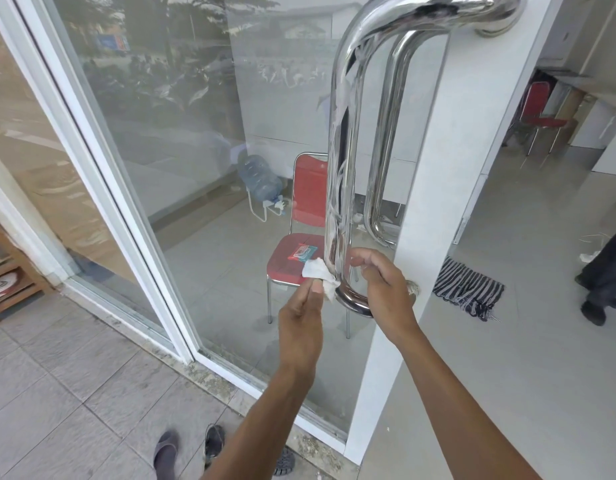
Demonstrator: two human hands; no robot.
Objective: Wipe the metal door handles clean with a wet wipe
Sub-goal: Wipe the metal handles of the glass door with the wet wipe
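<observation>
We start with the glass door [182, 140], white-framed, standing open at its edge, tiled floor on both sides. On it the near metal door handle [337, 161], a long polished vertical tube bending at top and bottom into the frame; a second handle [386, 133] sits behind the glass on the inner side. Streaks show along the near tube, looks wet or smeared, can't say which.

Through the glass: a red chair [299, 261] with a wipe packet [301, 252] on its seat, a water jug [260, 178] further back. A striped cloth [467, 287] lies on the floor inside.

Our left hand [299, 327] pinches the wet wipe [318, 275] between thumb and fingers, closed on it, pressing it at the lower bend of the near handle. Our right hand [382, 285] is at the same bend from the other side, fingers curled loosely; whether it grips the tube or the wipe's far end we can't tell.

Step in hand, we judge: wiping the bottom curve of the near handle. Next calls for dragging the wipe round the bend to the mount, keeping it wrapped on the tube, then the inner handle still needs doing.
</observation>
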